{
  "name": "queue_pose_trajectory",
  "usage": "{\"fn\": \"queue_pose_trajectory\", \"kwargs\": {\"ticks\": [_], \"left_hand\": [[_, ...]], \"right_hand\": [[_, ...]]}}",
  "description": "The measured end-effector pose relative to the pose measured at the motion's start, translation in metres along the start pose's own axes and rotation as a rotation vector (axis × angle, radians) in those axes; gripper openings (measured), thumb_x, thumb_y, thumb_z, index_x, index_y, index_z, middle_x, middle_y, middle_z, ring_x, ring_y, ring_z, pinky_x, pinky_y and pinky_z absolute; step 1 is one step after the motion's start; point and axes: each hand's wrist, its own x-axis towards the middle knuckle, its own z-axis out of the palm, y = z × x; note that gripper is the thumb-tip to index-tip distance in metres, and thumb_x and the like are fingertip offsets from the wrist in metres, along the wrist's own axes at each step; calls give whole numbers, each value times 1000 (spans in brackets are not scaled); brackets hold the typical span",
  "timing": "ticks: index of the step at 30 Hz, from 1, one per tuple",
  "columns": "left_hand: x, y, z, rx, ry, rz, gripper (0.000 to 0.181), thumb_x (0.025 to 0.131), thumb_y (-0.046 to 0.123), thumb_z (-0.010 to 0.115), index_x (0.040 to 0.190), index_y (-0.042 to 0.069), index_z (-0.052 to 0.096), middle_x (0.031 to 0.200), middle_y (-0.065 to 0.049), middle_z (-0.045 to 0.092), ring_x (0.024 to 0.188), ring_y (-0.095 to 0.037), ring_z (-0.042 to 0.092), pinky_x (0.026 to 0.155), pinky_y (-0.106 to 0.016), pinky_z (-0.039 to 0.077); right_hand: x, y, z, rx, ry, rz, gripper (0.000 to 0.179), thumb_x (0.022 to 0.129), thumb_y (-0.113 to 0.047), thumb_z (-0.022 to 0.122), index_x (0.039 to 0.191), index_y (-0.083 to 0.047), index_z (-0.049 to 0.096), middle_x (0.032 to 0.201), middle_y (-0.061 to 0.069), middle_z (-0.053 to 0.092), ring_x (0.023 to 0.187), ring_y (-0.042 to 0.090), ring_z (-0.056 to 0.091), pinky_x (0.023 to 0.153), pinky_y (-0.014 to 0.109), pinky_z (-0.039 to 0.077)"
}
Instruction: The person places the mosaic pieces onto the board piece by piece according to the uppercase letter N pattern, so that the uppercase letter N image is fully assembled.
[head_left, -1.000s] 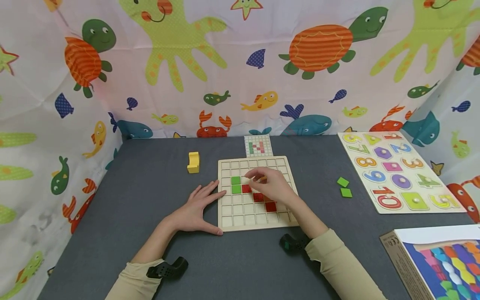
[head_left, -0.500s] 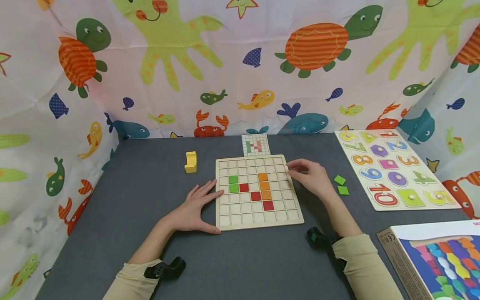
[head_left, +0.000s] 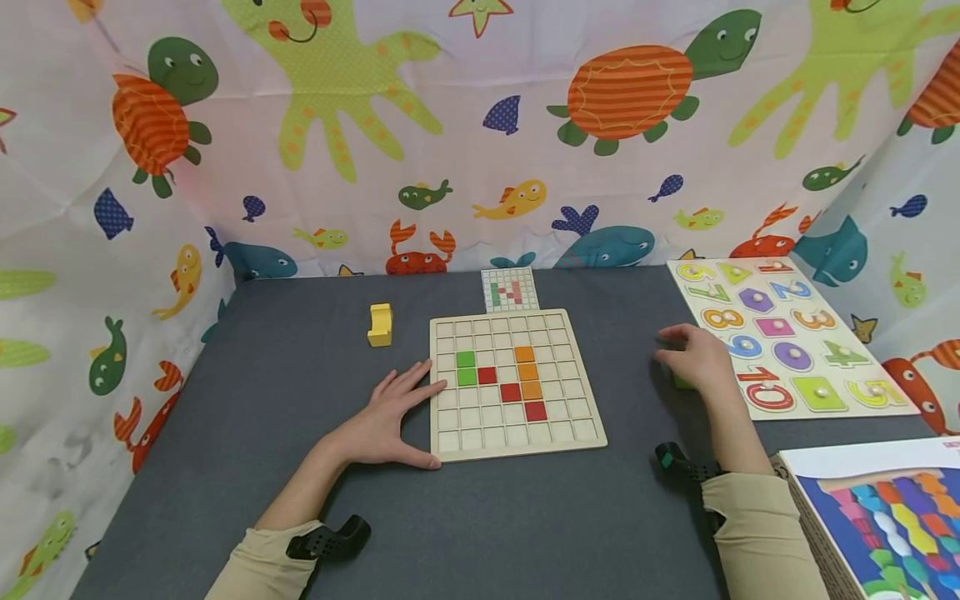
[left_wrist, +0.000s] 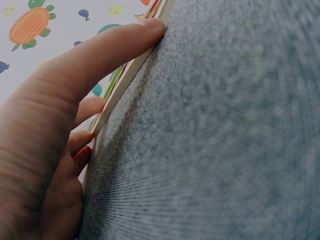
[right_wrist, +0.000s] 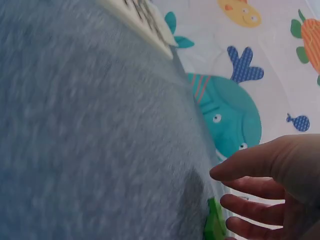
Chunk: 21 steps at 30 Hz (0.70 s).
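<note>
A wooden grid board [head_left: 492,437] lies mid-table, holding green tiles [head_left: 467,377], red tiles [head_left: 510,392] and orange tiles [head_left: 527,372] in its cells. My left hand [head_left: 390,417] rests spread at the board's left side, thumb and fingertips touching its edge; in the left wrist view the thumb [left_wrist: 100,55] lies along that edge. Right of the board, my right hand [head_left: 699,360] is over the loose green tiles [head_left: 682,383], mostly covering them. The right wrist view shows its thumb and fingers apart, with a green tile [right_wrist: 215,222] right by the fingertips.
A small pattern card [head_left: 510,290] touches the board's far edge. A yellow block [head_left: 380,325] stands back left. At right are a number puzzle board [head_left: 795,333] and a printed box [head_left: 885,525]. A sea-animal cloth [head_left: 465,125] hangs behind the table.
My right hand has moved from over the grid board rightward to the loose green tiles. A third orange tile now shows on the board. My left hand has stayed at the board's edge.
</note>
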Motion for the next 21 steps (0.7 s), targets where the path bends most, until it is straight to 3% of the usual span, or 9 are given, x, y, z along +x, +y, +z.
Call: {"fn": "queue_pose_trajectory", "kwargs": {"ticks": [4, 12, 21], "left_hand": [[0, 0, 0, 1, 5, 1, 107, 69, 59, 81, 154, 17, 32, 163, -9, 8, 149, -27, 6, 115, -54, 0], [-1, -1, 1, 3, 7, 1, 107, 69, 59, 81, 154, 17, 32, 163, -8, 8, 149, -26, 6, 115, -53, 0], [-1, -1, 1, 7, 18, 18, 107, 69, 59, 81, 154, 16, 33, 163, -10, 9, 149, -28, 7, 115, -55, 1]], "right_hand": [[3, 4, 3, -2, -27, -14, 41, 93, -12, 63, 127, 9, 55, 124, 32, 54, 107, 44, 49, 93, 58, 39], [7, -5, 25, 23, 13, -127, 34, 91, -11, 67, 122, 2, 62, 115, 25, 61, 103, 38, 56, 88, 52, 44], [9, -10, 31, 22, 33, -109, 36, 91, -13, 69, 122, 2, 62, 114, 24, 62, 104, 37, 57, 88, 52, 44]]}}
